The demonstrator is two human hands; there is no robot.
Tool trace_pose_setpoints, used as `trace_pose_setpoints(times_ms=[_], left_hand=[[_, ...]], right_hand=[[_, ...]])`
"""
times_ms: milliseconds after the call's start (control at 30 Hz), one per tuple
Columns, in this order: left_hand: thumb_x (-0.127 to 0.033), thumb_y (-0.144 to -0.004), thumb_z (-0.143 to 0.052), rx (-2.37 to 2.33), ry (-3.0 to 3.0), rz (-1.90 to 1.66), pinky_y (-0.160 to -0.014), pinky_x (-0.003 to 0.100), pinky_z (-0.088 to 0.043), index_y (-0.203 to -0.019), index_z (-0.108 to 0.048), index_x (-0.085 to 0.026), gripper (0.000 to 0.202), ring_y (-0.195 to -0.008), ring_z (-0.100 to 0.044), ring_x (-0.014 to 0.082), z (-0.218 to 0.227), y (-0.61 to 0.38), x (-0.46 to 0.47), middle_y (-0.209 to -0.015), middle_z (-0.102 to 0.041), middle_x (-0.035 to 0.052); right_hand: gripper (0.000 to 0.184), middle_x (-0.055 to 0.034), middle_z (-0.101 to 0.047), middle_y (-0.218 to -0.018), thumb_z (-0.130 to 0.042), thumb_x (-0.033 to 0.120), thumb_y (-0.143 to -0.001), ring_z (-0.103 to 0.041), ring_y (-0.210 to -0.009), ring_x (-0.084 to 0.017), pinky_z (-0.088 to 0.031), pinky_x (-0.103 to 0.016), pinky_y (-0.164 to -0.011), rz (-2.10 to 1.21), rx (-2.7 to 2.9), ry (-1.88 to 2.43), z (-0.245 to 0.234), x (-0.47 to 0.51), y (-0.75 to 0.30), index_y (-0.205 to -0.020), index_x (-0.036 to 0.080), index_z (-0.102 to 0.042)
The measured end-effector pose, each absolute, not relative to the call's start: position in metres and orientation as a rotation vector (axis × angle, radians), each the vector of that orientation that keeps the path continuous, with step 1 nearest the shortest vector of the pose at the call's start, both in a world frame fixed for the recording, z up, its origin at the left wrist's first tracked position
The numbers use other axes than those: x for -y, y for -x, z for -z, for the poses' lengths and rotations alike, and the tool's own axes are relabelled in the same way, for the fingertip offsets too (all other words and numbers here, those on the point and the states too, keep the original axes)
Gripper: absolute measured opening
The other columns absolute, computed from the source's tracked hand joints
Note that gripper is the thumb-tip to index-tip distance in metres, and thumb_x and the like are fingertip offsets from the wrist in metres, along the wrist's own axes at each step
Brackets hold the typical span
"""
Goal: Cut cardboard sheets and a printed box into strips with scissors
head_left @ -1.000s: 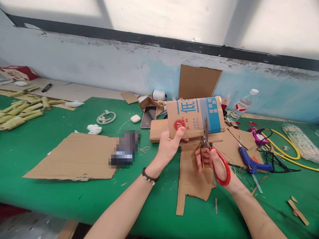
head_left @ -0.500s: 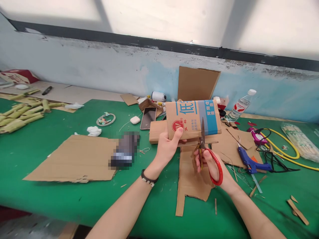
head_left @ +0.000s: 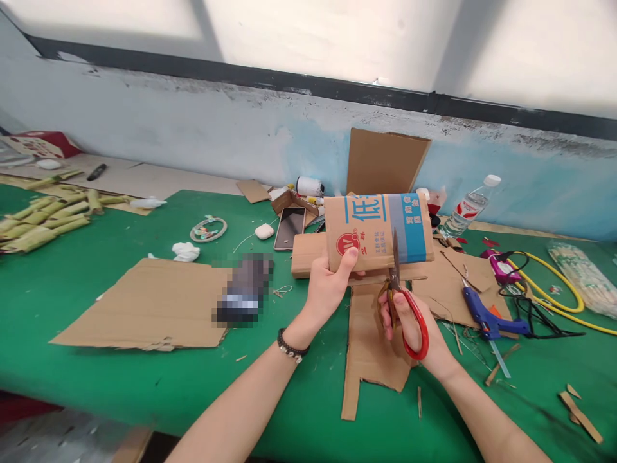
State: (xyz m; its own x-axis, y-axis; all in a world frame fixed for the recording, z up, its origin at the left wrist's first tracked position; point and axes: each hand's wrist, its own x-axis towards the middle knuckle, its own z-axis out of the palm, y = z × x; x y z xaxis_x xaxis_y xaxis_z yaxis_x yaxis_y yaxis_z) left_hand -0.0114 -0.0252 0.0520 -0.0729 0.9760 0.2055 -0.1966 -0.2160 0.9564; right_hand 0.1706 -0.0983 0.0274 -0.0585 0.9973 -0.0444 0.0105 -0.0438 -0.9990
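Note:
My left hand [head_left: 332, 283] grips the lower left edge of a printed piece of cardboard [head_left: 376, 238], its thumb lying on the front face beside a red logo. My right hand [head_left: 414, 321] has its fingers through the red handles of a pair of scissors [head_left: 396, 270]. One blade lies across the front of the cardboard near its blue band; the other blade is mostly hidden behind the sheet. Under my hands lies a cut cardboard sheet [head_left: 378, 334] with a narrow strip jutting towards me. Just behind my left hand is a long folded cardboard piece [head_left: 308, 247].
On the green table [head_left: 159, 399], a blue glue gun [head_left: 486, 312] and yellow hose [head_left: 576, 283] lie right. A water bottle [head_left: 470, 206] stands farther back. A phone [head_left: 290, 226], a flat cardboard sheet [head_left: 144, 305], a pixelated object [head_left: 245, 286] and green stalks [head_left: 43, 218] lie left.
The whole view has shifted slightly. The scissors' handles appear drawn a little closer together, with the blade still across the cardboard. Both hands keep their holds.

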Motion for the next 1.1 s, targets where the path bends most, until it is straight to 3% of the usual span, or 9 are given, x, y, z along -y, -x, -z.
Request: trace_pose_setpoints(times_ms=[300, 667, 867, 1100], left_hand=[[-0.068, -0.096, -0.082, -0.995, -1.161, -1.517, -0.071, 0.034, -0.076, -0.123, -0.084, -0.013, 0.061, -0.101, -0.086, 0.0306, -0.05, 0.008, 0.027, -0.129, -0.086, 0.0168], [-0.071, -0.091, -0.085, -0.954, -1.14, -1.515, -0.067, 0.035, -0.076, -0.118, -0.084, -0.014, 0.064, -0.084, -0.085, 0.0269, -0.058, 0.007, 0.032, -0.117, -0.088, 0.0151], [-0.07, -0.093, -0.084, -0.955, -1.149, -1.516, -0.068, 0.033, -0.075, -0.118, -0.084, -0.014, 0.061, -0.096, -0.085, 0.0289, -0.056, 0.008, 0.032, -0.121, -0.088, 0.0147], [-0.069, -0.092, -0.085, -0.926, -1.136, -1.515, -0.067, 0.034, -0.076, -0.123, -0.084, -0.014, 0.063, -0.095, -0.086, 0.03, -0.057, 0.009, 0.035, -0.122, -0.087, 0.0158]], right_hand=[[0.068, 0.002, -0.063, -0.061, -0.062, 0.092, -0.098, -0.057, -0.043, -0.015, -0.047, -0.03, -0.048, -1.281, 1.217, 1.202, -0.029, 0.1, -0.169, -0.092, 0.024, -0.063], [0.062, 0.0053, -0.056, -0.057, -0.064, 0.086, -0.1, -0.049, -0.038, -0.012, -0.042, -0.026, -0.038, -1.295, 1.138, 1.2, -0.024, 0.108, -0.165, -0.088, 0.025, -0.061], [0.063, 0.0069, -0.052, -0.054, -0.066, 0.088, -0.097, -0.044, -0.035, -0.011, -0.039, -0.026, -0.035, -1.289, 1.106, 1.228, -0.026, 0.112, -0.162, -0.087, 0.026, -0.059], [0.069, 0.0074, -0.046, -0.049, -0.067, 0.095, -0.091, -0.038, -0.033, -0.011, -0.032, -0.026, -0.031, -1.245, 1.075, 1.295, -0.034, 0.117, -0.161, -0.082, 0.027, -0.06]])
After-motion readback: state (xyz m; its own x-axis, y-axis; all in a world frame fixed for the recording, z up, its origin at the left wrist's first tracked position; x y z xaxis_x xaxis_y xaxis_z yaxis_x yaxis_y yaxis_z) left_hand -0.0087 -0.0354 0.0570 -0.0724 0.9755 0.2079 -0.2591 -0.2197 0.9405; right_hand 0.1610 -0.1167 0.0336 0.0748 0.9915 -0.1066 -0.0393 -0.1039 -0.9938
